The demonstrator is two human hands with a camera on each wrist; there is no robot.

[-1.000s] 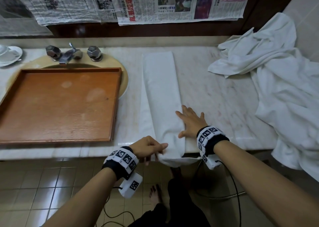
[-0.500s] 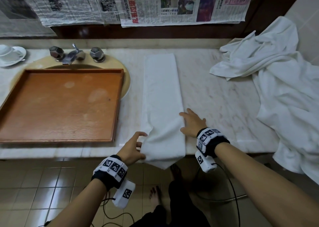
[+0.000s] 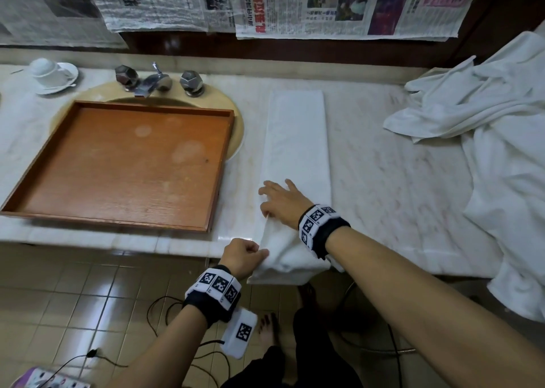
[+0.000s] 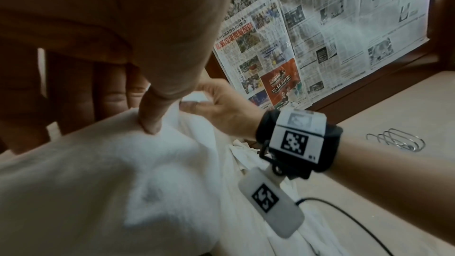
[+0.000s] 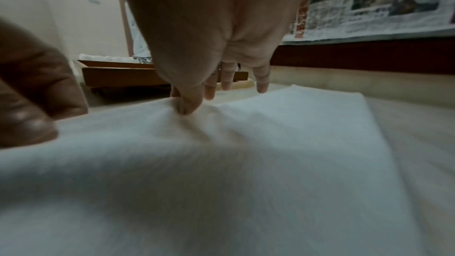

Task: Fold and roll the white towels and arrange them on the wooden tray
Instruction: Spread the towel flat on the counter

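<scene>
On the left our wooden tray [image 3: 118, 163] sits over the sink with no towel on it, so nothing is arranged yet. Beside it on the table [image 3: 398, 187], 1 white towel [image 3: 298, 140] lies folded into a long strip, its near end hanging over the edge, unrolled. Our left hand [image 3: 241, 256] pinches that end's left edge; half a second ago its fingers were spread beside it. Our right hand [image 3: 283, 202] has crossed from the right edge and now pinches the left one. More towels [image 3: 501, 128] wait heaped at right.
</scene>
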